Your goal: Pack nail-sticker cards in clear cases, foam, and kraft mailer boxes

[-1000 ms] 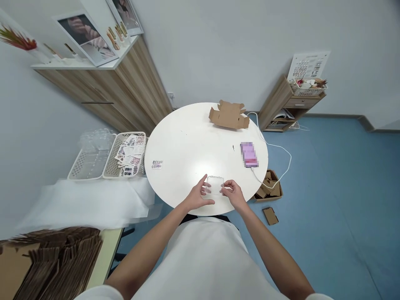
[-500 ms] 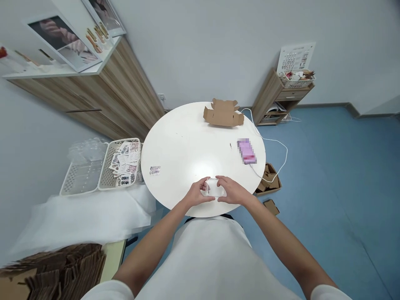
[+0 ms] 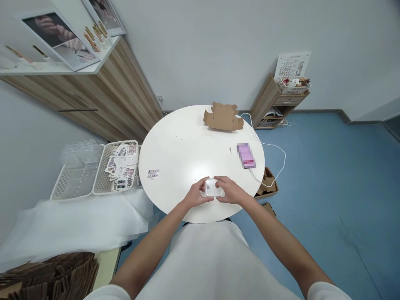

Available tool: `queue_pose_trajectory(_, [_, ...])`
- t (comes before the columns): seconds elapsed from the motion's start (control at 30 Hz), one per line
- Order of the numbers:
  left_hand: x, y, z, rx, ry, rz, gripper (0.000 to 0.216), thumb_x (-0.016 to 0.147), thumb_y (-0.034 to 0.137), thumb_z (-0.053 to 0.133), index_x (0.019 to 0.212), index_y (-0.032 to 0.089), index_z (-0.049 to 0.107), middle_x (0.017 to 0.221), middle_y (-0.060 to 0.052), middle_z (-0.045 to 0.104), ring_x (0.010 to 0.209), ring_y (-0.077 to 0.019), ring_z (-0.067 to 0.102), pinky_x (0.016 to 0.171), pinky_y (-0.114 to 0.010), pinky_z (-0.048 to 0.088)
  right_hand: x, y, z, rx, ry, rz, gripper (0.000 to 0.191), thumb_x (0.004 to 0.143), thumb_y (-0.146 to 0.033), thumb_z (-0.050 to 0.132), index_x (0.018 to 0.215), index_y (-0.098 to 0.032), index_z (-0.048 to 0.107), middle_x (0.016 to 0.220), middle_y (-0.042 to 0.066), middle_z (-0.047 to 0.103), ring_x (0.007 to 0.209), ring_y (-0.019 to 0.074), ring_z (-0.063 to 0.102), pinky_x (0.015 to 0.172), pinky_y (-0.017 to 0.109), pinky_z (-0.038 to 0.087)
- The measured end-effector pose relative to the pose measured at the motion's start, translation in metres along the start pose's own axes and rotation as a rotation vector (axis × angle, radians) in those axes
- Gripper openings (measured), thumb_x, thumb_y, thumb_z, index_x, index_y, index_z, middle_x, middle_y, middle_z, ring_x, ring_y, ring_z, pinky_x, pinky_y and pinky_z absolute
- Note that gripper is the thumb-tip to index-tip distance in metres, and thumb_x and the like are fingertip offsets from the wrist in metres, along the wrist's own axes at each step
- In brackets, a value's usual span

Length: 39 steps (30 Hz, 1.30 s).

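Near the front edge of the round white table (image 3: 181,162), a small clear plastic case (image 3: 214,188) is held between my two hands. My left hand (image 3: 196,194) grips its left end, thumb along the near side and fingers at the far side. On the opposite end, my right hand (image 3: 231,191) is closed around it in the same way. Whether anything lies inside the case is too small to tell. A card with small patterned pieces, like press-on nails (image 3: 153,174), lies flat at the table's left.
An unfolded cardboard box (image 3: 223,117) lies at the table's back. A blurred purple phone-like thing (image 3: 246,156) with a white cable (image 3: 275,145) is at the right. Left of the table stand a white basket of cards (image 3: 103,177) and a basket of clear plastic cases (image 3: 73,183).
The head view has shifted slightly, so the table sits a little lower in the picture. Both hands keep their hold on the clear case, with hardly any movement.
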<state>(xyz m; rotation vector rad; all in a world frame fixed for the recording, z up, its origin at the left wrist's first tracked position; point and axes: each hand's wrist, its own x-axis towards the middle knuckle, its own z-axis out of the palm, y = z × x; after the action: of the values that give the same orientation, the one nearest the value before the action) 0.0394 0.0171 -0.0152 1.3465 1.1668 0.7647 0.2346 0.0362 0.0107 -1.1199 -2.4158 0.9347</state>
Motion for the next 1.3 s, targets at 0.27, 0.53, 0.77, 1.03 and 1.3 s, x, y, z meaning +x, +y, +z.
queue_pose_trajectory(0.27, [0.008,-0.003,-0.004,0.057,-0.012,0.047,0.077,0.05,0.032,0.074,0.12,0.026,0.044,0.084,-0.001,0.054,0.071,-0.0127,0.049,0.071,-0.029,0.042,0.005,0.008,-0.002,0.007,0.011,0.008,0.033,0.058,-0.02,0.065,0.087,-0.023,0.051,0.125,0.009,0.045,0.11,0.0263,0.043,0.083,0.041,0.04])
queue_pose_trajectory(0.53, [0.008,-0.001,-0.001,-0.024,0.0,0.023,0.076,0.054,0.031,0.072,0.122,0.026,0.04,0.084,-0.001,0.053,0.071,-0.0125,0.049,0.068,-0.027,0.042,0.011,0.01,-0.009,0.064,0.026,-0.042,0.029,0.057,-0.023,0.067,0.083,-0.023,0.054,0.124,0.008,0.046,0.108,0.0257,0.046,0.083,0.041,0.04])
queue_pose_trajectory(0.77, [0.003,-0.007,0.003,-0.12,-0.016,0.007,0.079,0.055,0.031,0.072,0.125,0.024,0.036,0.087,-0.003,0.055,0.076,-0.0138,0.053,0.068,-0.027,0.043,0.011,0.009,-0.011,0.067,-0.023,-0.002,0.031,0.057,-0.028,0.068,0.084,-0.023,0.054,0.124,0.008,0.046,0.111,0.0264,0.044,0.087,0.042,0.038])
queue_pose_trajectory(1.03, [-0.003,-0.009,0.006,-0.206,-0.021,0.004,0.078,0.056,0.03,0.072,0.125,0.024,0.036,0.091,-0.004,0.055,0.079,-0.0129,0.053,0.067,-0.024,0.044,0.009,0.008,-0.007,0.102,-0.013,-0.013,0.033,0.057,-0.031,0.067,0.086,-0.023,0.053,0.123,0.009,0.047,0.11,0.0256,0.045,0.087,0.041,0.038])
queue_pose_trajectory(1.3, [-0.012,-0.015,0.002,-0.296,-0.013,0.021,0.083,0.057,0.026,0.072,0.129,0.024,0.03,0.091,-0.004,0.055,0.073,-0.0106,0.052,0.064,-0.024,0.044,0.015,-0.001,-0.008,0.134,0.017,-0.102,0.032,0.06,-0.032,0.064,0.088,-0.022,0.052,0.117,0.011,0.052,0.106,0.0244,0.05,0.085,0.039,0.039])
